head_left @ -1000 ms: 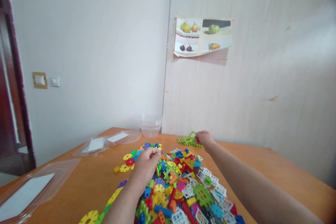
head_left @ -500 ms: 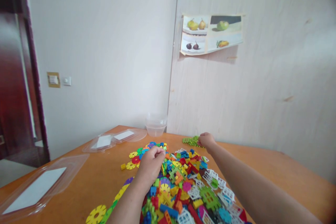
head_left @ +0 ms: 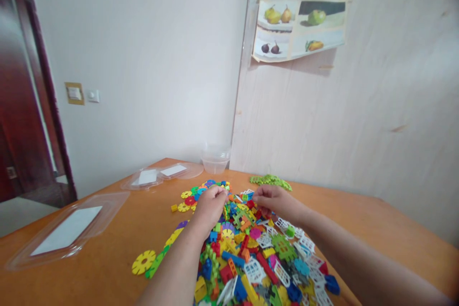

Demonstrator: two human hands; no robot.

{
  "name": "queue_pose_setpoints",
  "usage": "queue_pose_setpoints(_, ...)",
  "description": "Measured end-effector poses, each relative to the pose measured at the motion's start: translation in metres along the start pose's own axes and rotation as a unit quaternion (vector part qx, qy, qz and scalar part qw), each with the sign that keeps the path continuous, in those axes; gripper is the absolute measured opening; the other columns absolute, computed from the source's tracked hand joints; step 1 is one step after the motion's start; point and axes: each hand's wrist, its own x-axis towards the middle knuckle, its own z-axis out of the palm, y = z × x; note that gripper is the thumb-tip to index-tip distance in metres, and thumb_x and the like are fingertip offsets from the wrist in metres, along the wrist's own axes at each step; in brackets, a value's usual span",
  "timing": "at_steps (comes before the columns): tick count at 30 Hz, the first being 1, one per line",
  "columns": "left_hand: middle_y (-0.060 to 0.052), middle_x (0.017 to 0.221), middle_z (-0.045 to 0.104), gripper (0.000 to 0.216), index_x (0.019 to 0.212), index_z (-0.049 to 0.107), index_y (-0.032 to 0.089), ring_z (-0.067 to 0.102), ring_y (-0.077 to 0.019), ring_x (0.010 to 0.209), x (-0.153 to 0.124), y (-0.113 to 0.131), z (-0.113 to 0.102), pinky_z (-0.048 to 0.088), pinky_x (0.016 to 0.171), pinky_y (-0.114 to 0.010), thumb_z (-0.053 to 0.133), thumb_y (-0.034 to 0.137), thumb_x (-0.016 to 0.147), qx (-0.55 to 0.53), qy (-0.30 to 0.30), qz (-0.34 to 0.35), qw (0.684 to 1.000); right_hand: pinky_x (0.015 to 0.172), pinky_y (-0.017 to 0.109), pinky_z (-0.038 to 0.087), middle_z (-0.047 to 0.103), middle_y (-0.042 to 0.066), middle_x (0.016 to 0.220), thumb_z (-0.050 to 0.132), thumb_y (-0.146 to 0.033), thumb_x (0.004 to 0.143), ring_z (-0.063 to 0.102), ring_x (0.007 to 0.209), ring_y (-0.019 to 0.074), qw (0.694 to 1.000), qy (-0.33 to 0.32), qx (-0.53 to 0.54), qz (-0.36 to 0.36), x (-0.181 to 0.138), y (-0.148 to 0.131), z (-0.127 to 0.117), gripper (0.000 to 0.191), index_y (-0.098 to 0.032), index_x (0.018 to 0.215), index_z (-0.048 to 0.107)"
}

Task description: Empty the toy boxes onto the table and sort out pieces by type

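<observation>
While two hands (head_left: pixel 211 203) overhang toy pile (head_left: pixel 251 248), three lids (head_left: pixel 68 230) lie left.

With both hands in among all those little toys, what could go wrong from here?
The right hand and left hand are close to a jumbled pile of loose pieces, so either might knock some aside. Also, the nearest clear lid lies close to the table's left edge; a bump could perhaps send it over.

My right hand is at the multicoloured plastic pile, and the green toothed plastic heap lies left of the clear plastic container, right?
No: the head view shows the green toothed plastic heap right of the clear plastic container. Your right hand is at the pile.
</observation>
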Motion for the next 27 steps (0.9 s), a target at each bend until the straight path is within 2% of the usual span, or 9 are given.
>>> queue_pose_setpoints(2,-0.005,0.080,0.072,0.027,0.083,0.068,0.019,0.066,-0.0216,0.078,0.000,0.001,0.001,0.047,0.070,-0.028,0.057,0.043,0.081,-0.018,-0.001,-0.005,1.000,0.052,0.021,0.040,0.059,-0.003,0.061,0.061,-0.029,0.081,0.052,0.054,0.0102,0.995,-0.053,-0.060,-0.055,-0.012,-0.004,0.010,0.012,-0.018,0.083,0.063)
queue_pose_setpoints(3,-0.005,0.080,0.072,0.027,0.083,0.068,0.019,0.066,-0.0217,0.079,-0.001,0.002,0.001,0.047,0.070,-0.028,0.057,0.044,0.081,-0.023,-0.002,-0.007,1.000,0.055,0.022,0.040,0.061,-0.002,0.066,0.061,-0.027,0.080,0.053,0.059,0.0108,0.989,-0.055,-0.106,-0.087,-0.016,-0.005,0.014,0.012,-0.018,0.086,0.065)
queue_pose_setpoints(6,-0.005,0.080,0.071,0.028,0.085,0.067,0.018,0.067,-0.0223,0.081,-0.003,0.006,0.001,0.047,0.071,-0.029,0.056,0.044,0.081,-0.025,-0.007,-0.011,1.000,0.066,0.026,0.042,0.066,0.002,0.085,0.063,-0.026,0.078,0.057,0.074,0.0143,0.952,-0.009,-0.260,-0.159,-0.016,-0.005,0.022,0.021,-0.021,0.097,0.069)
queue_pose_setpoints(9,-0.005,0.080,0.071,0.028,0.083,0.067,0.018,0.066,-0.0221,0.079,-0.005,0.009,0.001,0.047,0.071,-0.029,0.055,0.044,0.082,-0.013,-0.017,-0.004,1.000,0.068,0.027,0.040,0.066,0.002,0.088,0.063,-0.027,0.077,0.057,0.077,0.0159,0.931,0.007,-0.327,-0.164,-0.008,-0.003,0.026,0.022,-0.022,0.098,0.070)
queue_pose_setpoints(14,-0.004,0.079,0.071,0.027,0.078,0.066,0.019,0.065,-0.0216,0.079,-0.007,0.012,0.002,0.045,0.070,-0.029,0.056,0.043,0.081,0.005,-0.025,0.011,1.000,0.055,0.023,0.034,0.057,-0.003,0.066,0.061,-0.017,0.072,0.050,0.062,0.0112,0.966,-0.013,-0.237,-0.107,-0.001,-0.001,0.030,0.004,-0.018,0.075,0.062)
queue_pose_setpoints(19,-0.003,0.075,0.068,0.029,0.076,0.065,0.018,0.063,-0.0202,0.075,-0.009,0.017,0.002,0.044,0.066,-0.027,0.056,0.046,0.082,0.001,-0.031,0.020,0.999,0.051,0.022,0.032,0.049,-0.006,0.059,0.060,-0.020,0.074,0.043,0.054,0.0090,0.994,-0.007,-0.078,-0.076,-0.007,-0.010,0.031,0.005,-0.018,0.076,0.056)
queue_pose_setpoints(23,-0.002,0.074,0.067,0.036,0.076,0.066,0.019,0.061,-0.0194,0.073,-0.007,0.018,0.001,0.043,0.065,-0.027,0.054,0.051,0.083,0.007,-0.034,0.025,0.999,0.050,0.022,0.034,0.053,-0.005,0.062,0.060,-0.027,0.078,0.045,0.054,0.0093,0.996,0.025,0.001,-0.087,-0.010,-0.015,0.034,0.011,-0.019,0.080,0.054)
queue_pose_setpoints(27,-0.003,0.074,0.067,0.043,0.078,0.067,0.018,0.062,-0.0209,0.077,-0.008,0.019,-0.001,0.044,0.065,-0.027,0.055,0.059,0.081,0.003,-0.028,0.010,1.000,0.052,0.022,0.036,0.055,-0.003,0.067,0.062,-0.029,0.080,0.048,0.058,0.0106,0.985,0.090,-0.030,-0.141,-0.010,-0.012,0.036,0.012,-0.019,0.082,0.055)
